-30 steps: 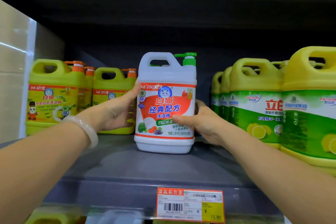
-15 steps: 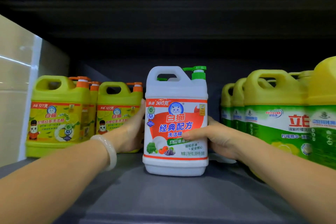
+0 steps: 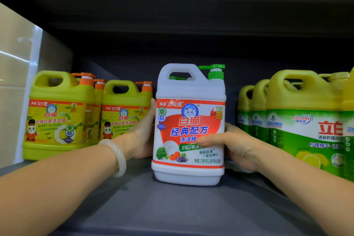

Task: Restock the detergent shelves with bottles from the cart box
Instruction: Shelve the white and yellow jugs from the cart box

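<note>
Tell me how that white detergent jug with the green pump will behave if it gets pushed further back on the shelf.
The white jug looks rigid, so it should slide rather than flex. Its broad flat base on the grey shelf suggests that it is unlikely to tip. It is large and probably full, so likely heavy: both the left hand and the right hand are on it.

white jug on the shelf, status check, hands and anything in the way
Left hand flat against white jug; right hand grips its other side. Jug upright on shelf. Gaps to yellow-green jugs and green-label jugs; nothing blocking.
</note>
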`<action>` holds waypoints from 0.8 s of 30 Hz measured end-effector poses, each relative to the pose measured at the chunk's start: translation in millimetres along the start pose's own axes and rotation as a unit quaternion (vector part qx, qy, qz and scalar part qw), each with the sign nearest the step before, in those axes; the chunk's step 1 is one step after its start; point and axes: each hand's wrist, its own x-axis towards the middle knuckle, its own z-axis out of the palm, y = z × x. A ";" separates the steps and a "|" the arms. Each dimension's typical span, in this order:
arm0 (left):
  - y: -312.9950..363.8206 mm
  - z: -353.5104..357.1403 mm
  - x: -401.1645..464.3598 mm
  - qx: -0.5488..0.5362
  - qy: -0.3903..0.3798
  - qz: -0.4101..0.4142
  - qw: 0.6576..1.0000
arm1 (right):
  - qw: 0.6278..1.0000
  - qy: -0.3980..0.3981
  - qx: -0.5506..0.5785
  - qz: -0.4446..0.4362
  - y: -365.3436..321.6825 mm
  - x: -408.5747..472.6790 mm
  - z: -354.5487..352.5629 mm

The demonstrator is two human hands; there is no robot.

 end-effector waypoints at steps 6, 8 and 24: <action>15.0 -8.3 -15.7 0.125 -0.036 -0.029 0.991 | 0.999 0.030 -0.017 -0.007 -2.8 -5.9 0.8; 9.9 -13.8 -16.7 0.155 -0.054 -0.056 0.985 | 0.999 0.038 -0.020 -0.004 -4.0 -7.0 -0.8; -1.5 4.1 -12.7 0.234 -0.086 -0.064 0.966 | 0.997 0.070 -0.007 0.042 -6.1 -8.7 -18.4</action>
